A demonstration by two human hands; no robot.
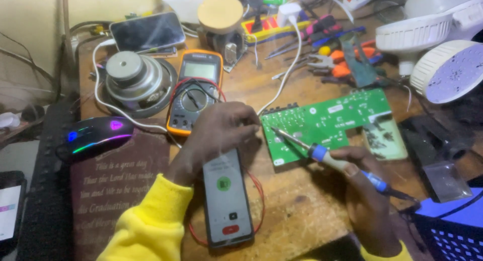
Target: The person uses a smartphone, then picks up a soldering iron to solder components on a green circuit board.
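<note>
A green circuit board [329, 121] lies on the wooden table [297, 205]. My right hand [365, 193] grips a blue-handled soldering iron [322, 154], its tip resting on the board's left part. My left hand [216, 133], in a yellow sleeve, reaches to the board's left edge with fingers curled; whether it pinches anything there is hidden. Under my left wrist lies a smartphone [226, 200] with a lit screen. A thin red wire [259, 190] loops around the phone.
An orange multimeter [193, 90] and a speaker driver [132, 80] sit at the back left, with a lit mouse [98, 134] and a second phone [148, 32]. Pliers and screwdrivers [337, 55] lie behind the board. White lamp housings [432, 45] stand at the right.
</note>
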